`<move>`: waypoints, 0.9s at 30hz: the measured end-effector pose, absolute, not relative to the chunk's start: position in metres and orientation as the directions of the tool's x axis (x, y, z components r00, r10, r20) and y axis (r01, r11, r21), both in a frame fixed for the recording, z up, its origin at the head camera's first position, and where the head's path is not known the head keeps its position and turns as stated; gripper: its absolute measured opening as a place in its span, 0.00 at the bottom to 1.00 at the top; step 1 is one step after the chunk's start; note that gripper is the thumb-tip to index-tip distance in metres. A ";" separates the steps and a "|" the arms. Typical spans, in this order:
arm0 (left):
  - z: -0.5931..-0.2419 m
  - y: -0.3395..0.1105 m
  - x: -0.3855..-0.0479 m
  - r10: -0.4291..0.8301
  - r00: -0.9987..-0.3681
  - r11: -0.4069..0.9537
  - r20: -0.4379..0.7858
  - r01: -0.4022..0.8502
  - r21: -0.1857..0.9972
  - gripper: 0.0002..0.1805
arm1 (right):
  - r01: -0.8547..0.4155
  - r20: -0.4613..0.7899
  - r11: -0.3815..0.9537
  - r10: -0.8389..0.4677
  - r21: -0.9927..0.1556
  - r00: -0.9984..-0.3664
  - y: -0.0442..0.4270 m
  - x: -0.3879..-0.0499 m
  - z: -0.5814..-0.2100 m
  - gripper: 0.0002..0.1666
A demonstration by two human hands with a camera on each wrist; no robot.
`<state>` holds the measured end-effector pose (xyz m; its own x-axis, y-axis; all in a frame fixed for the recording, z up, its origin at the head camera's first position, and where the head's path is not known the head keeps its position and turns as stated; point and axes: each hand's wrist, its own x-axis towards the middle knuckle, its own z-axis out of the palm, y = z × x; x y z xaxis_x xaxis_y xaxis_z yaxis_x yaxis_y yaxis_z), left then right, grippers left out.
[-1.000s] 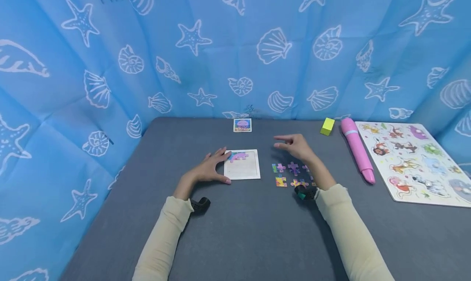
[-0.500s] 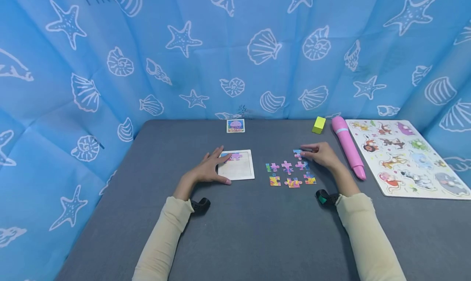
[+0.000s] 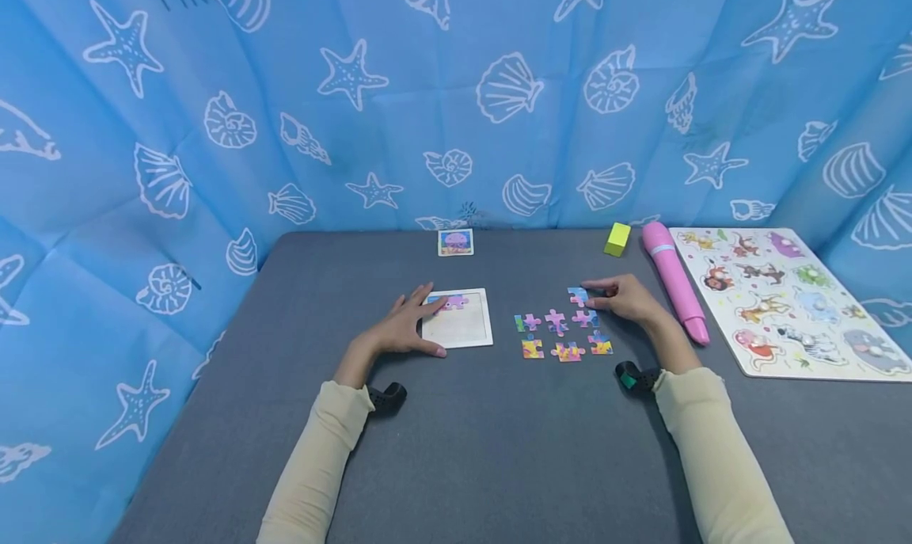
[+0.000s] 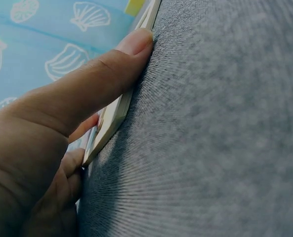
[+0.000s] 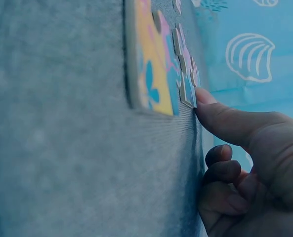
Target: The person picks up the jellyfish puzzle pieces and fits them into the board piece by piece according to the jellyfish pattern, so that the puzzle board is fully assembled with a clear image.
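Observation:
My left hand holds the left side of a shallow white puzzle frame; its thumb lies along the near edge of the frame in the left wrist view. Joined pink and blue pieces sit at the frame's far side. To the right, my right hand pinches a blue and pink puzzle piece at the table, its other fingers curled. Just nearer lie several loose pieces, among them a purple one and a yellow one. A yellow piece looms close in the right wrist view.
A small jellyfish picture card lies at the table's back edge. Right of it stand a yellow-green block, a thick pink pen and a large animal puzzle board. A blue shell-patterned curtain hangs behind.
My right hand has moved right from above the loose pieces and come down onto the far right piece. The left hand keeps its place at the frame. The head view has shifted slightly.

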<state>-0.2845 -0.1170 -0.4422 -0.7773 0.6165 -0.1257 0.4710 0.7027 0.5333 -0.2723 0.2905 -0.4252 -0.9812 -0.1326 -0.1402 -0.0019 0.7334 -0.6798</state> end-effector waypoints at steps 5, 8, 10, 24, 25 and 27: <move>-0.442 -0.117 -0.284 0.612 -0.780 0.706 -0.130 0.465 0.535 0.54 | -0.025 -0.115 0.740 -0.137 -0.672 -0.984 0.290 -0.275 -0.427 0.23; -0.442 -0.117 -0.284 0.611 -0.781 0.707 -0.131 0.464 0.533 0.54 | -0.055 -0.089 0.746 -0.152 -0.663 -0.984 0.290 -0.276 -0.427 0.22; -0.442 -0.117 -0.284 0.611 -0.781 0.707 -0.131 0.463 0.535 0.54 | -0.074 -0.077 0.748 -0.165 -0.659 -0.983 0.290 -0.276 -0.427 0.22; -0.444 -0.117 -0.285 0.610 -0.781 0.707 -0.135 0.460 0.537 0.53 | -0.139 -0.002 0.671 -0.205 -0.728 -0.979 0.269 -0.282 -0.421 0.20; -0.444 -0.117 -0.285 0.609 -0.781 0.709 -0.136 0.460 0.535 0.54 | -0.152 0.009 0.657 -0.215 -0.738 -0.977 0.262 -0.283 -0.418 0.20; -0.444 -0.117 -0.286 0.606 -0.784 0.711 -0.136 0.457 0.535 0.54 | -0.176 0.023 0.636 -0.242 -0.751 -0.970 0.247 -0.287 -0.415 0.19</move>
<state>-0.2858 -0.1166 -0.4439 -0.7836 0.6063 -0.1357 0.4572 0.7107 0.5347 -0.2875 0.2471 -0.4146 -0.9700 -0.2422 0.0228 -0.1765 0.6362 -0.7510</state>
